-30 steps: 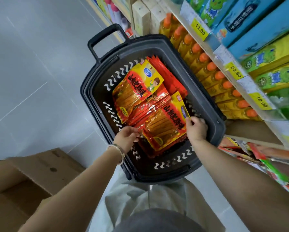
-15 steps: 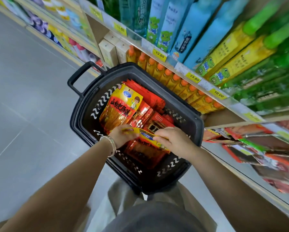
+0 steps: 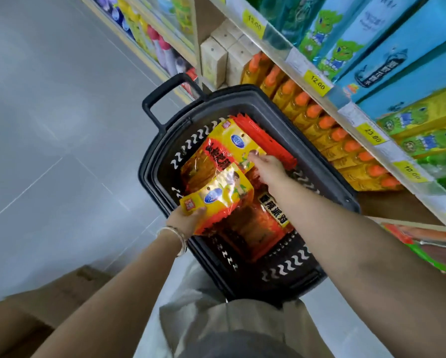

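Item: snack packets, shop aisle.

1. Shelf unit [image 3: 343, 99], right of view, with yellow price tags. Orange-capped bottles [image 3: 317, 117] stand in a row just beside the basket.
2. Cardboard box [image 3: 49, 301], on the floor at lower left.
3. Black basket [image 3: 151, 156], on the floor against the shelf unit, stocked with snack packets.
4. Red packets [image 3: 266, 140], stacked at the basket's far right.
5. Far packet [image 3: 224, 148], yellow and red, lying on the stack inside.
6. Near packet [image 3: 222, 200], same kind, raised above the basket's near left side.
7. Left hand [image 3: 188, 219], pinching the near packet's yellow header corner.
8. Right hand [image 3: 267, 167], fingers on the far packet's edge; whether it is pinching it cannot be told.

Handling, judged: light, soft, glossy film, likely slippery. Grip the sealed header strip, not the filled belly.
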`<state>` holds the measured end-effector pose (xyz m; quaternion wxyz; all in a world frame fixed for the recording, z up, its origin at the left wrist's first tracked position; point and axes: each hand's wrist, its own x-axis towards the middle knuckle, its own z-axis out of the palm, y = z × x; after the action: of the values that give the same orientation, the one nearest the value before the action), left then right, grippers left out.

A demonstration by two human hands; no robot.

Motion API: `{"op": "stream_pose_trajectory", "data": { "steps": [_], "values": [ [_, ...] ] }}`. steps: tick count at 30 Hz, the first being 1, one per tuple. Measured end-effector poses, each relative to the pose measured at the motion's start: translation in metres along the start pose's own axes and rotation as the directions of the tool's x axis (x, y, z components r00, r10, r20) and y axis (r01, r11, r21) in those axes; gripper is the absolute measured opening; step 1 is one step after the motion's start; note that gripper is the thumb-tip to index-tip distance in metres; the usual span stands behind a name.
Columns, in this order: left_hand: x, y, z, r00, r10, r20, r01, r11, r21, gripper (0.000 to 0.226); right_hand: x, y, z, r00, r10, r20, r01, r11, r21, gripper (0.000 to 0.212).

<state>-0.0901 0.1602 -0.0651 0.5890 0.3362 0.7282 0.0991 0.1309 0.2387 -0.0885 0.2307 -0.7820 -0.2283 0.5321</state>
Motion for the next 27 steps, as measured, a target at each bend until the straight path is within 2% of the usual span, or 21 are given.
{"op": "stream_pose_trajectory", "data": {
  "steps": [1,3,4,5,7,9,13,15,18,19,21,23,25,27],
  "values": [
    [0.004,0.000,-0.002,0.998,-0.011,0.055,0.010,1.000,0.018,0.026,0.008,-0.001,0.006,0.998,0.035,-0.051,-0.032,0.998,0.057,0.032],
    [0.009,0.000,-0.007,0.990,-0.051,0.132,0.052,0.999,0.001,0.031,0.022,0.000,0.018,0.970,0.182,-0.158,-0.133,0.951,0.279,0.049],
    [0.010,0.001,-0.008,0.988,-0.071,0.140,0.076,0.997,-0.027,0.031,0.024,0.001,0.022,0.954,0.245,-0.173,-0.176,0.924,0.338,0.054],
    [0.011,0.001,-0.010,0.988,-0.083,0.130,0.090,0.995,-0.050,0.030,0.027,0.004,0.024,0.953,0.252,-0.165,-0.188,0.926,0.328,0.049],
    [0.012,0.000,-0.012,0.992,-0.090,0.091,0.095,0.994,-0.047,0.030,0.026,0.009,0.025,0.971,0.201,-0.128,-0.174,0.964,0.199,0.028],
    [0.011,0.000,-0.015,0.992,-0.088,0.091,0.092,0.995,-0.045,0.031,0.016,0.013,0.021,0.974,0.178,-0.139,-0.157,0.976,0.150,0.024],
    [0.000,0.002,-0.018,0.991,0.013,0.134,-0.015,1.000,0.018,0.021,-0.025,0.035,0.004,0.962,0.088,-0.259,-0.046,0.985,0.166,0.053],
    [-0.010,0.005,-0.018,0.984,0.091,0.152,-0.102,0.992,0.072,0.018,-0.059,0.052,-0.012,0.935,0.016,-0.355,0.059,0.978,0.200,0.052],
    [-0.027,0.013,-0.011,0.949,0.215,0.230,-0.239,0.968,0.083,0.016,-0.113,0.073,-0.042,0.866,-0.170,-0.471,0.260,0.957,0.132,0.013],
    [-0.033,0.017,-0.006,0.935,0.251,0.250,-0.280,0.956,0.087,0.017,-0.131,0.076,-0.052,0.838,-0.225,-0.497,0.308,0.947,0.090,0.009],
    [-0.045,0.030,0.006,0.909,0.328,0.257,-0.374,0.915,0.153,0.019,-0.161,0.081,-0.072,0.788,-0.283,-0.547,0.372,0.927,0.056,0.010],
    [-0.062,0.044,0.021,0.871,0.412,0.266,-0.466,0.866,0.184,0.008,-0.188,0.090,-0.095,0.740,-0.315,-0.594,0.442,0.894,0.077,0.017],
    [-0.086,0.061,0.041,0.798,0.522,0.303,-0.587,0.786,0.195,0.009,-0.218,0.101,-0.121,0.674,-0.358,-0.646,0.518,0.853,0.068,0.017],
    [-0.115,0.077,0.064,0.708,0.617,0.343,-0.696,0.693,0.190,0.006,-0.250,0.119,-0.150,0.562,-0.351,-0.749,0.562,0.827,0.034,0.015]
  ]
}}
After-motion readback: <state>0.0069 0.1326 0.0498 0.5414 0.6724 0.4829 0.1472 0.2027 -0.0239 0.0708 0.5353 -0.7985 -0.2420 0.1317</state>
